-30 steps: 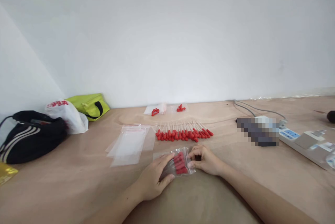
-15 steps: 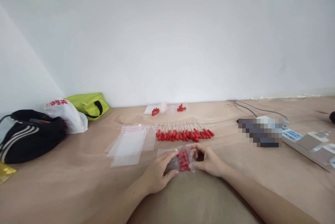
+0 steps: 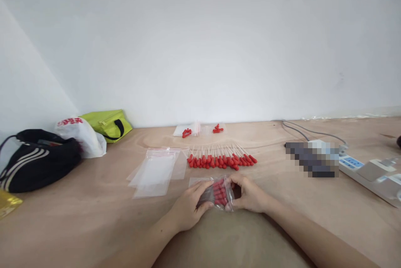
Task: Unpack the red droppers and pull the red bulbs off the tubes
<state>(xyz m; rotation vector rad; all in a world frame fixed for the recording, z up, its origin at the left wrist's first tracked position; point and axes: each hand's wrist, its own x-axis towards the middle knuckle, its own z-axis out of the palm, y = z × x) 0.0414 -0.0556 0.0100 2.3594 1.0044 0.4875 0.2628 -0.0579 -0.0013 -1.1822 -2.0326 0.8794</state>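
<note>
In front of me lies a clear plastic zip bag [image 3: 231, 197] with several red-headed pieces [image 3: 219, 192] inside, stacked in a column. My left hand [image 3: 191, 204] grips the bag's left part between thumb and fingers. At the bag's right end, the thumb and fingers of my right hand [image 3: 249, 193] pinch the plastic edge. Just beyond the hands, a row of red-headed pale sticks [image 3: 221, 161] lies fanned out, heads toward me. Flat clear zip bags [image 3: 155, 174] overlap left of that row.
Two bags with red pieces [image 3: 186, 132] [image 3: 217, 128] lie near the wall. Far left are a black bag [image 3: 40, 168], a white plastic bag [image 3: 86, 136] and a lime-green bag [image 3: 109, 124]. A power strip [image 3: 372, 180] with cables and a pixelated object [image 3: 313, 157] lie right.
My right thumb and fingers have shifted slightly at the bag's right end, and the plastic there has bent and crumpled a little. My left hand stays nearly still.
</note>
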